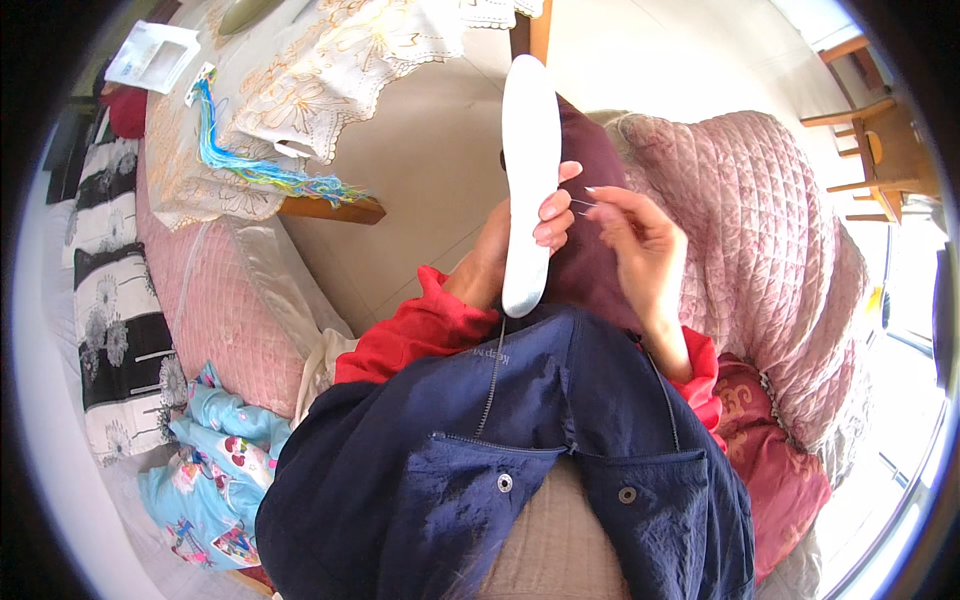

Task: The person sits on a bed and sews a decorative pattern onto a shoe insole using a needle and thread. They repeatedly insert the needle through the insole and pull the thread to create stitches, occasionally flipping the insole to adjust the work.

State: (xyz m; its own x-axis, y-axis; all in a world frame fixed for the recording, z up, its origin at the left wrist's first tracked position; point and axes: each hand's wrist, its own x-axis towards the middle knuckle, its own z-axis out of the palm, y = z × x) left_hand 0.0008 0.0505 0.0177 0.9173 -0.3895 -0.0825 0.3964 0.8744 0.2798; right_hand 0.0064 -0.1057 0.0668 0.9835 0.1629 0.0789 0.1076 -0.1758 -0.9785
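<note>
My left hand (553, 220) grips a white shoe insole (531, 150) around its narrow middle, thumb side behind it and fingertips curled over its right edge. The insole stands lengthwise away from me, its near end just above my dark blue jacket. Close to the insole's right edge, my right hand (641, 236) has its thumb and index finger drawn together. A thin, pale strand (582, 201), a thread or a needle, runs between those fingertips and the insole's edge; which one is too fine to tell. The insole's underside is hidden.
A skein of blue, green and yellow thread (214, 150) hangs over the lace-covered table corner (300, 97). Pink quilted covers (750, 195) lie on the right. A dark maroon cloth (589, 247) is beneath my hands. Wooden chairs (874, 150) stand far right.
</note>
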